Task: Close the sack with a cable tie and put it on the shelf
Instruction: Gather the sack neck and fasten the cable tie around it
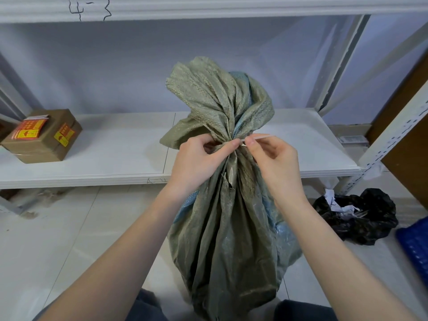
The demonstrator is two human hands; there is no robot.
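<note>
A grey-green woven sack (229,228) stands upright on the floor between my knees, its top gathered into a neck. A thin white cable tie (257,137) circles that neck, and its free end sticks out to the right. My left hand (199,163) pinches the neck and the tie's loop from the left. My right hand (275,163) pinches the tie's tail between thumb and forefinger, just right of the neck. The white shelf (115,154) runs behind the sack at neck height.
A brown cardboard box (44,135) with red and yellow stickers sits on the shelf's left end. A black rubbish bag (356,218) with paper scraps lies on the floor to the right, beside a blue crate (414,246). A perforated shelf post (391,142) rises at right.
</note>
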